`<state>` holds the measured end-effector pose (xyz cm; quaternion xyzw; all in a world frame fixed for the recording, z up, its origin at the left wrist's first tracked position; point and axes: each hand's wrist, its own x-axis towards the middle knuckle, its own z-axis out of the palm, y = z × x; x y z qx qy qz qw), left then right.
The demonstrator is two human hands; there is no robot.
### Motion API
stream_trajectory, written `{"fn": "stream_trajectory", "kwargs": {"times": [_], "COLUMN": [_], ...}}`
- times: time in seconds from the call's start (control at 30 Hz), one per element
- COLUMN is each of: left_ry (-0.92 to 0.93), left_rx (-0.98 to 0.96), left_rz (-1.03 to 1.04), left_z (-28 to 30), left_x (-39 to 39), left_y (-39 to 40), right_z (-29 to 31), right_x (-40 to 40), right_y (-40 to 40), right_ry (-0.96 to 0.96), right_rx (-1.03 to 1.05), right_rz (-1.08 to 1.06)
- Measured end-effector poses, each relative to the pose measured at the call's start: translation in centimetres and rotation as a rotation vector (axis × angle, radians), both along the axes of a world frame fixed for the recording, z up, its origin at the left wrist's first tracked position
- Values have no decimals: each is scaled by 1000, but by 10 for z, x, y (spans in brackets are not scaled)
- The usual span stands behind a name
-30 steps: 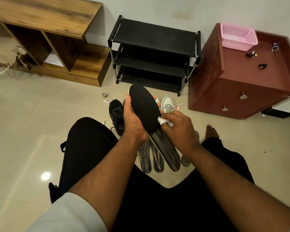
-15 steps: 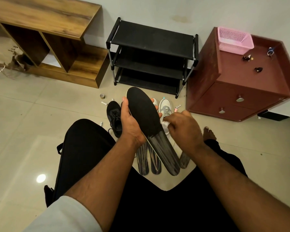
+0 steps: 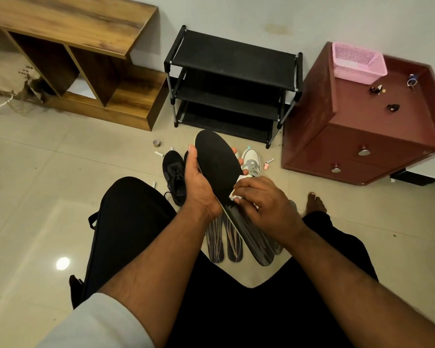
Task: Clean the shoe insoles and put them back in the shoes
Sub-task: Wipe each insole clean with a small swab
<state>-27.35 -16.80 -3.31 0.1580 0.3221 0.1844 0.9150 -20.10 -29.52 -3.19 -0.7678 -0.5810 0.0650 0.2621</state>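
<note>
My left hand (image 3: 199, 183) grips a long black insole (image 3: 217, 164) by its edges and holds it tilted above the floor, toe end away from me. My right hand (image 3: 264, 204) pinches a small white wipe (image 3: 237, 194) against the insole's middle. Two more streaked grey insoles (image 3: 215, 243) lie side by side on the tiles below, with a third partly hidden under my right wrist. A black sneaker (image 3: 173, 177) stands left of my left hand. A grey-and-white sneaker (image 3: 251, 160) shows past the insole on the right.
A black three-shelf shoe rack (image 3: 231, 89) stands against the wall ahead. A dark red drawer cabinet (image 3: 362, 136) with a pink basket (image 3: 357, 62) is at the right, a wooden shelf unit (image 3: 86, 59) at the left. Small tubes and a tape roll (image 3: 157, 143) lie on the floor.
My right hand with the wipe has slid back from the insole's right edge onto its middle and down toward the heel. My left hand keeps the same grip.
</note>
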Motion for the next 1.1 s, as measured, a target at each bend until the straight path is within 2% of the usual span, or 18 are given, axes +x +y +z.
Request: {"fn": "stream_trajectory", "kwargs": {"times": [0.17,0.37,0.53,0.73,0.93,1.1], "left_ry": [3,4,25,5,-6,-13], "left_rx": [-41,-44,-40,-62,-67,-60], "left_rz": [35,55,69,64,69,62], "left_z": [-2,2,-1,2,0,3], "left_x": [1,1,2,2,1,0], "left_y": [2,2,3,4,4,5], "right_z": [-6,5,-2,4,-3,4], "right_x": [7,-23,0,-23,5,-16], "right_y": [-4,1,-5,5,-2,0], "right_ry": [-21,5,-60,-16,-70,-53], "right_rx": [11,46,30,69,16,18], "right_rz": [-154,87,-109,92,-80,55]}}
